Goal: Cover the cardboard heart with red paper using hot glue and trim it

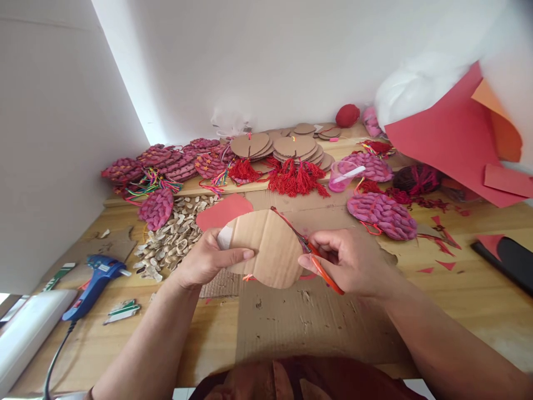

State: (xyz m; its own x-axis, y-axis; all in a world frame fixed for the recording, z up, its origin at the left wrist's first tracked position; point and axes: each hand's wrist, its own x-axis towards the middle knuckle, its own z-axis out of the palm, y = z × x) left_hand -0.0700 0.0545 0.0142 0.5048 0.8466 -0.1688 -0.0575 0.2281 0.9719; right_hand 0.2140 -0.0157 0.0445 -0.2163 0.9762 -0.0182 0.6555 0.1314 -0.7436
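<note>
My left hand (216, 255) grips the left side of a rounded cardboard disc (266, 244), its thumb flat on the face. A pale patch, like tape, shows at the disc's upper left edge. In my right hand (345, 258) is a pair of scissors (327, 272) with orange handles, its blades lying along the disc's upper right edge. Part of a red edge peeks out below the disc. Just behind the disc rests a red paper piece (225, 211). Both hands are above a flat cardboard sheet (300, 328) on the wooden table.
A blue glue gun (95, 283) lies at left beside many shell-like pieces (175, 239). Braided pink pads (381, 214), stacked cardboard discs (252, 145) with red tassels (293, 178), and a pink cup (341, 178) stand behind. Large red paper (449, 133) rises at right above a black object (508, 261).
</note>
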